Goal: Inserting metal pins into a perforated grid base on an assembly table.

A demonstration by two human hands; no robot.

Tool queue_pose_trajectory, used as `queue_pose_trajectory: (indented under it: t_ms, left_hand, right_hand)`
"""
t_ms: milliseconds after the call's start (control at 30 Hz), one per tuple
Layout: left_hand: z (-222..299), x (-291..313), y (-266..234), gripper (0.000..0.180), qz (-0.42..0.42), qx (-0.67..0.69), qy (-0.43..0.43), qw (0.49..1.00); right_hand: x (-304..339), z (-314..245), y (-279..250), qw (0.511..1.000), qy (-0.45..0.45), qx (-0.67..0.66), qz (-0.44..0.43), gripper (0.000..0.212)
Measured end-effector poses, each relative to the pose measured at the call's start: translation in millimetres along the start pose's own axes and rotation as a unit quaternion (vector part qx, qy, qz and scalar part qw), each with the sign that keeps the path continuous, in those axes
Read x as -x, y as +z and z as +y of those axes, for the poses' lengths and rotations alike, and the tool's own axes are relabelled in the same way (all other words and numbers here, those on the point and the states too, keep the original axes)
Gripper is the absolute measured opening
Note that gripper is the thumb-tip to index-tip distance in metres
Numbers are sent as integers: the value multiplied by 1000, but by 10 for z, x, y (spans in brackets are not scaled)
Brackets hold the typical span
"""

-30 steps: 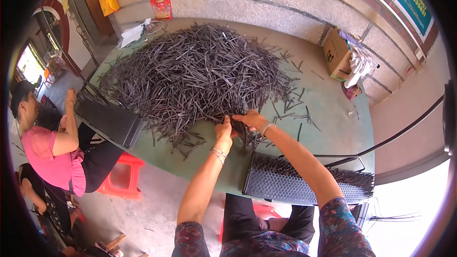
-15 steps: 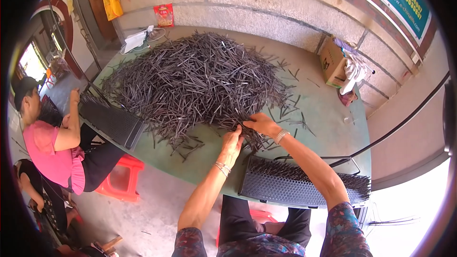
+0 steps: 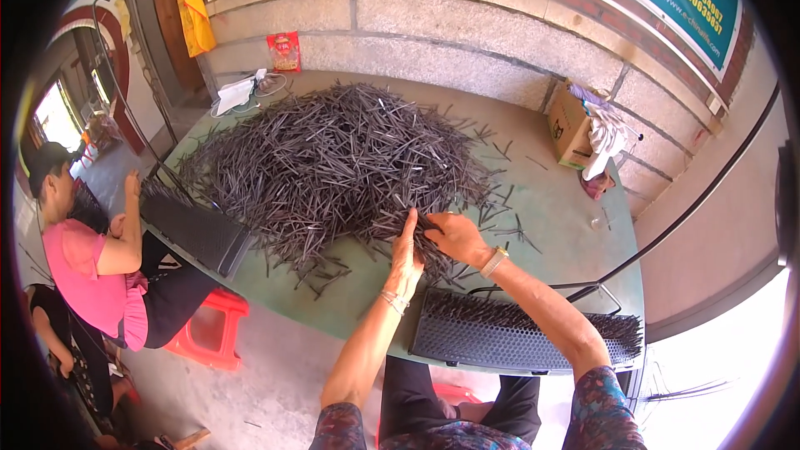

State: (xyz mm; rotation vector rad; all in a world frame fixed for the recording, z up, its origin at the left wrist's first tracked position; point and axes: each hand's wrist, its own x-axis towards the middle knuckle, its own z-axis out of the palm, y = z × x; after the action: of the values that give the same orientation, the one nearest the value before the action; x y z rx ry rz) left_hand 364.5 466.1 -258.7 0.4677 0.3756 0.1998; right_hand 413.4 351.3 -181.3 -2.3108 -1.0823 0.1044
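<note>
dark sticks between both hands, pile beyond

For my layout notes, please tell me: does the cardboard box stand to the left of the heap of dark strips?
No, the cardboard box stands to the right of the heap of dark strips.

1. the heap of sticks lies on the table, left of its middle.
2. one perforated tray sits at the front edge, right.
3. another perforated tray sits at the left edge, between co-worker and heap.
4. snack packet: behind the heap, before the stone wall.
5. cardboard box: back right.
</note>
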Motion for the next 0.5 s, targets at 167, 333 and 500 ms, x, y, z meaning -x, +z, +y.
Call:
queue_pose_trajectory:
  t_ms: [167,333,500]
  left_hand:
    - [48,-61,-100,41,-53,62,-9,997]
    - [34,66,57,43,-78,87,-46,992]
    - [-27,-80,-136,43,-25,10,29,999]
  right_hand:
    - [-12,-148,36,997,28,70,5,24]
    - [26,11,230,984,-4,169,64,24]
    - [78,-69,302,986,-46,128,95,23]
